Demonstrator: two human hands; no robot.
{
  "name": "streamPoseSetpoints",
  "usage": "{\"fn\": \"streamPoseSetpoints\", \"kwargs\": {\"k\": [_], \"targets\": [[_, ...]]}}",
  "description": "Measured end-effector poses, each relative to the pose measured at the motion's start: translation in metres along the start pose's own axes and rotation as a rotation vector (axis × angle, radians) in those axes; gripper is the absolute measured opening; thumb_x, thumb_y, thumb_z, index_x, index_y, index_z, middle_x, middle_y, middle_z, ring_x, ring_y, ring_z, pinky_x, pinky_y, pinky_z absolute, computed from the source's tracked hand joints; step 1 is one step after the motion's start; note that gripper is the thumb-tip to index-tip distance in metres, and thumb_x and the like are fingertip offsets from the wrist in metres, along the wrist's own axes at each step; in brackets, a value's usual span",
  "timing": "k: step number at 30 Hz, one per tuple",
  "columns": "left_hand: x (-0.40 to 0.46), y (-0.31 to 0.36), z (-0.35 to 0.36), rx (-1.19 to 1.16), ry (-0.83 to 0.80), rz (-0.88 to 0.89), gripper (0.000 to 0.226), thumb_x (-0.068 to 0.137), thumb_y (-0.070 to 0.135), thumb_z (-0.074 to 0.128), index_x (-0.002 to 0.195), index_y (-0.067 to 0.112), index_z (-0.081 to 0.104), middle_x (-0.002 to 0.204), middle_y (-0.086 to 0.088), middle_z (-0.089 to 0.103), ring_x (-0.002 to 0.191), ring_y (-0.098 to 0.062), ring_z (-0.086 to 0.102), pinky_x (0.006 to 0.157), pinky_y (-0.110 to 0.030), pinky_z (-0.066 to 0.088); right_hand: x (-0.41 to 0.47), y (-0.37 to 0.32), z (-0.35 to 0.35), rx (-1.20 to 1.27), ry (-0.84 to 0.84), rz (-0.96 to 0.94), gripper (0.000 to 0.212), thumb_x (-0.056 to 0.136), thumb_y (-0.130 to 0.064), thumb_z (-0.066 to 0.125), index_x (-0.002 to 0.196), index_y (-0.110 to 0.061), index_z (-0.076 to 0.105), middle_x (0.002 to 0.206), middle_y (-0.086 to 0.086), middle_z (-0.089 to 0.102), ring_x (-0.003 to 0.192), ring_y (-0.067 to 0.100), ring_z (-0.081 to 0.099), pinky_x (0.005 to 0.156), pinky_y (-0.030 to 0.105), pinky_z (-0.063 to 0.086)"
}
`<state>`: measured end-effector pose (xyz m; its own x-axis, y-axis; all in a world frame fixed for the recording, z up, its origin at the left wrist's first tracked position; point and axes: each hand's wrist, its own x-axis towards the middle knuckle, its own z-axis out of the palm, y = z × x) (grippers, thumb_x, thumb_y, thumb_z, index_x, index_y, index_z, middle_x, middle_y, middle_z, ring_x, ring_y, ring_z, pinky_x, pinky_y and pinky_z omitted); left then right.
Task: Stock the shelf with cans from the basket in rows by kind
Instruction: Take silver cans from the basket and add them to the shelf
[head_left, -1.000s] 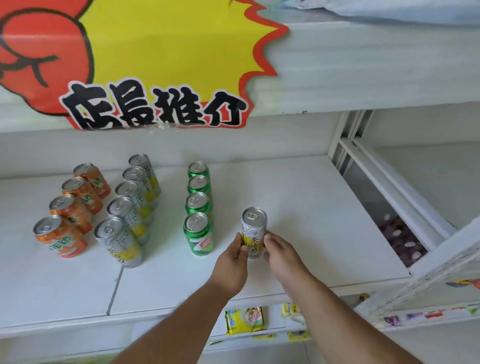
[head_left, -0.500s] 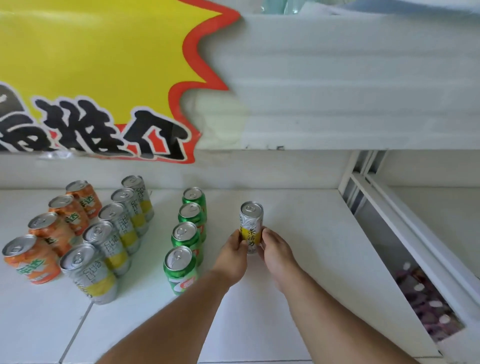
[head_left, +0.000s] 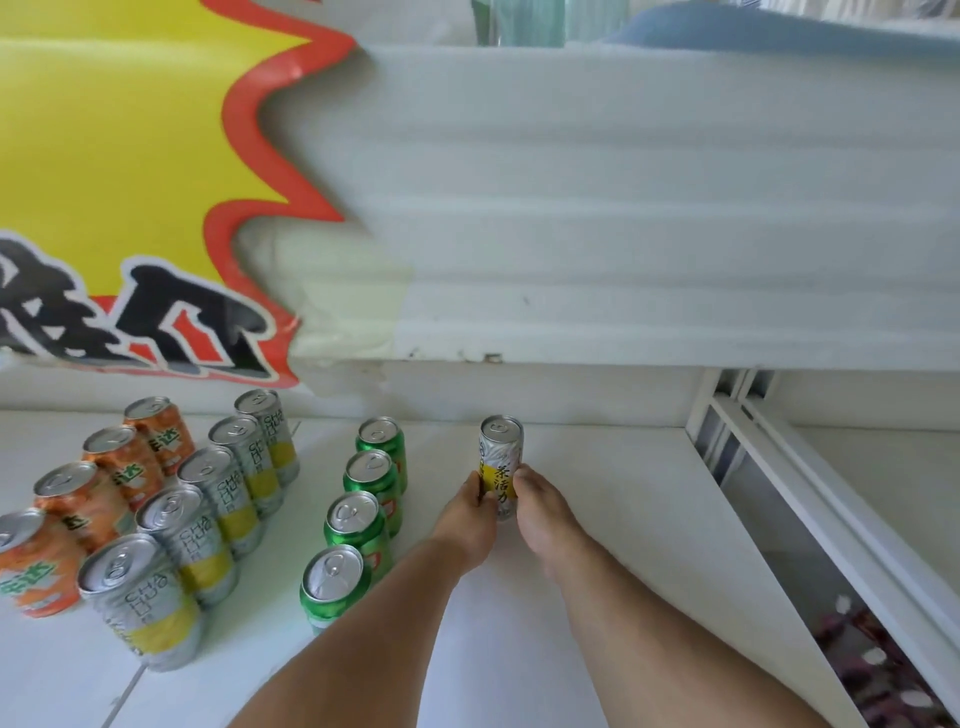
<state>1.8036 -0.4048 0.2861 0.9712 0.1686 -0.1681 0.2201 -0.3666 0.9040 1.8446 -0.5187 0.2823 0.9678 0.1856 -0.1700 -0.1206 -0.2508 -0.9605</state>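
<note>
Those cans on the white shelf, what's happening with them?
A person is stocking the shelf with drink cans in rows by kind. Both hands, the left hand and the right hand, grip a slim silver and yellow can, standing upright to the right of the green cans. Further left stand a row of silver cans and a row of orange cans. The slim can stands alone, with no others of its kind beside it.

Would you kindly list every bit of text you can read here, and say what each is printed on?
"CHA CHU": silver-and-yellow cans, running down the side.
"茶活力": slim can in both hands.
"达": orange cans; rest hidden.
"介": yellow sign; character before it cut off.
Green cans: logo unreadable.
</note>
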Motion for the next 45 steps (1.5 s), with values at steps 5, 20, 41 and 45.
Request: {"fn": "streamPoseSetpoints", "kwargs": {"k": [5,20,41,45], "targets": [[-0.007,0.0,-0.001,0.048,0.012,-0.046,0.047,0.103,0.034,0.037,0.15,0.035,0.036,0.143,0.003,0.055,0.127,-0.021,0.052,0.102,-0.035,0.044,-0.01,0.0,0.0,-0.041,-0.005,0.052,0.048,0.111,-0.032,0.031,0.154,-0.017,0.047,0.16,0.001,0.045,0.148,0.017,0.04,0.122,0.032,0.029],[-0.161,0.013,-0.032,0.018,-0.108,-0.025,0.056,0.108,0.027,0.036,0.16,0.018,0.017,0.163,0.005,0.024,0.148,-0.008,0.025,0.102,-0.008,0.018,-0.131,0.007,0.027,0.208,0.11,0.149,0.033,0.108,-0.038,0.046,0.135,-0.024,0.06,0.129,-0.012,0.06,0.114,0.007,0.061,0.121,0.043,0.039],[-0.444,-0.238,-0.351,0.035,0.107,-0.205,0.049,0.105,0.029,0.045,0.151,0.015,0.039,0.151,0.002,0.046,0.138,-0.01,0.045,0.11,-0.017,0.03,-0.399,-0.031,0.312,-0.172,-0.202,0.112,0.043,0.086,-0.056,0.06,0.106,-0.018,0.064,0.104,0.017,0.07,0.112,0.032,0.068,0.109,0.061,0.045],[-0.505,-0.309,-0.378,0.059,0.228,-0.386,0.049,0.104,0.028,0.047,0.15,0.011,0.042,0.149,-0.004,0.051,0.135,-0.015,0.049,0.106,-0.018,0.032,-0.425,-0.018,0.368,-0.358,-0.513,0.26,0.054,0.103,-0.032,0.06,0.152,-0.015,0.047,0.147,0.0,0.058,0.131,0.013,0.056,0.11,0.029,0.041]]}}
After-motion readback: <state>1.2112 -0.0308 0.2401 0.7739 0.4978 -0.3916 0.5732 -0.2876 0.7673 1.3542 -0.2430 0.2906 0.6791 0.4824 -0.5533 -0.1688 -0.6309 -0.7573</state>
